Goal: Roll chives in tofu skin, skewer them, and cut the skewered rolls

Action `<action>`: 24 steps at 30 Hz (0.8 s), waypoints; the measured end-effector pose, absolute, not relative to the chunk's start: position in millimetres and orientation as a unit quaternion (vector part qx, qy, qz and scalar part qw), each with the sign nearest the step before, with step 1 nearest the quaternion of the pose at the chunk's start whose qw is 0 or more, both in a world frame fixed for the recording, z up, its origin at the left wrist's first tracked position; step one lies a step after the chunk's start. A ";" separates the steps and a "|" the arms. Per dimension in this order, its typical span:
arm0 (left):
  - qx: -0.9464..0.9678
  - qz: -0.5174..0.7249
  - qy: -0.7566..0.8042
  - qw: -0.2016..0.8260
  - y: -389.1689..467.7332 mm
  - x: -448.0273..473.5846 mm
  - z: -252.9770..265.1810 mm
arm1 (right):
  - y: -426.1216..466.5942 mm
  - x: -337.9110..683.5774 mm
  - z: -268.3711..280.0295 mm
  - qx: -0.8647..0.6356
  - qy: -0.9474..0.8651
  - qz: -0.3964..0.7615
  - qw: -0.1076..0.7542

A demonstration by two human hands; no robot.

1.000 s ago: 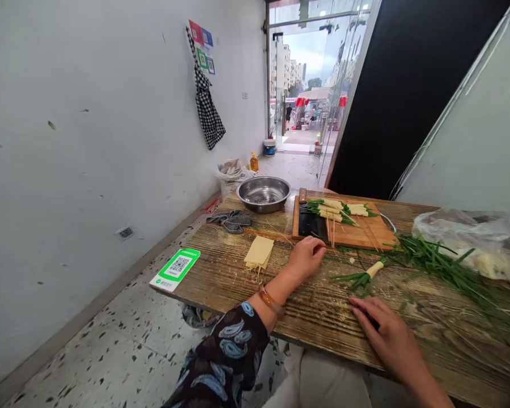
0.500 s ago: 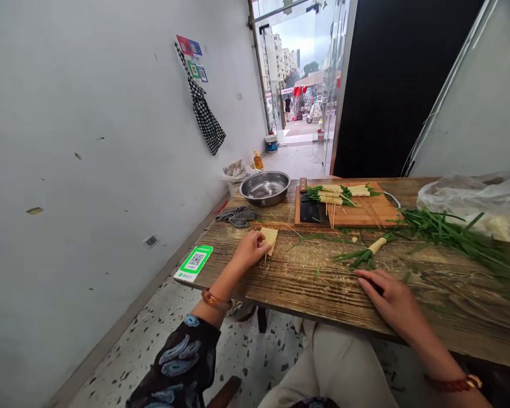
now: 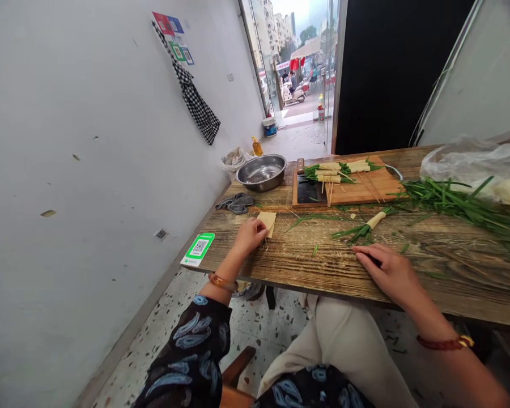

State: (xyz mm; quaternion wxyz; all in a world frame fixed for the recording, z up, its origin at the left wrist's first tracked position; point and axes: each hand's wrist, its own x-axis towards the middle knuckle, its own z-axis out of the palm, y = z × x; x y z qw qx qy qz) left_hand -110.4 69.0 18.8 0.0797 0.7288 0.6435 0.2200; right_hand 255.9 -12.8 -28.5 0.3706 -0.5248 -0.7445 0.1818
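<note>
Here, flat pale-yellow sheets, straight-edged, at the left hand

Two hands at one table, one left hand and one right hand, and that's two bracelets, one per wrist! Up at the far left corner, a single steel basin; along the left edge, one grey cloth; on the near left corner, one code card. Far edge now: one cutting board, one cleaver, several wrapped rolls, overlapping too much for a firm count! Nearer the front edge, just one loose roll. Towards the right edge, one plastic bag. And pale sheets, partly hidden, number unclear!
</note>
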 end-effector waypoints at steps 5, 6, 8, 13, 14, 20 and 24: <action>0.697 0.232 0.670 0.104 75.0 -120.2 17.5 | -13.2 256.0 -27.6 -0.525 -0.744 0.182 0.371; 0.694 0.236 0.671 0.111 75.5 -122.0 17.4 | -13.2 256.2 -27.7 -0.525 -0.745 0.181 0.370; 0.695 0.244 0.665 0.125 74.0 -123.1 17.5 | -13.0 256.5 -28.0 -0.526 -0.745 0.180 0.368; 0.702 0.279 0.637 0.154 63.3 -112.3 18.8 | -12.3 257.0 -29.6 -0.531 -0.744 0.177 0.365; 0.696 0.296 0.633 0.165 62.2 -110.2 18.5 | -12.3 257.0 -29.9 -0.531 -0.744 0.177 0.364; 0.622 0.381 0.636 0.251 67.5 -117.2 12.5 | -13.3 256.6 -29.0 -0.536 -0.744 0.178 0.359; 0.551 0.457 0.619 0.324 68.7 -130.5 13.9 | -13.3 255.9 -27.2 -0.535 -0.744 0.178 0.359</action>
